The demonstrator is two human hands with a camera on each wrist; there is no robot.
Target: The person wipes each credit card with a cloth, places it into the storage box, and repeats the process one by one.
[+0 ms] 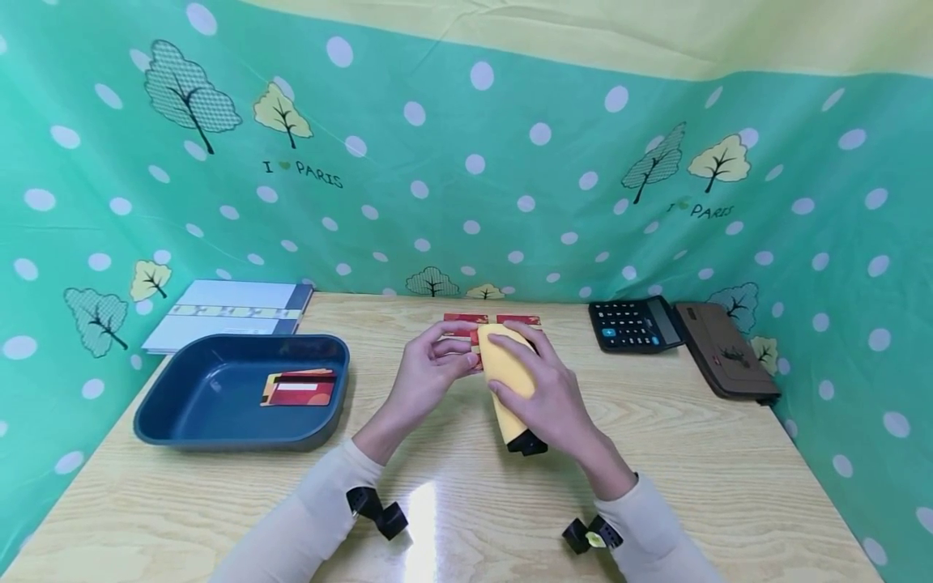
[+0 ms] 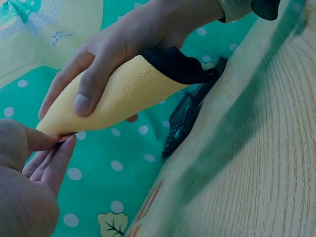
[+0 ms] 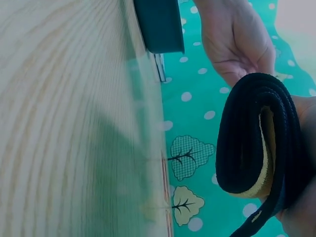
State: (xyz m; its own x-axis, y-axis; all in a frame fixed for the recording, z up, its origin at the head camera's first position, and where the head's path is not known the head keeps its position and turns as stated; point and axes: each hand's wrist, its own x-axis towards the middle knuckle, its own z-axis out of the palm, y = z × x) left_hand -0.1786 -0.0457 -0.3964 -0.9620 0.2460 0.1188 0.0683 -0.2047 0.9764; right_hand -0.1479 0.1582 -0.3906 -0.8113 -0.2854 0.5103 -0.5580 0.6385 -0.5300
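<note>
My right hand (image 1: pixel 548 397) grips a rolled-up yellow cloth (image 1: pixel 508 374) with a black border, held above the table. In the right wrist view the roll's black end (image 3: pixel 247 133) shows its wound layers, with a loose strip hanging below. A red card (image 1: pixel 475 348) is pinched between the thumb and fingers of my left hand (image 1: pixel 430 368), right at the cloth's far end. From the left wrist view, only a thin edge of that card shows at the left fingertips, beside the cloth. Behind the hands, red cards (image 1: pixel 519 320) lie flat on the table.
A dark blue tray (image 1: pixel 240 444) at the left contains several red and yellow cards (image 1: pixel 302 389). Behind it lies a pale blue notebook (image 1: pixel 219 295). Toward the back right are a black calculator (image 1: pixel 632 325) and a brown wallet (image 1: pixel 729 352). A dotted green curtain (image 1: pixel 466 194) borders the table.
</note>
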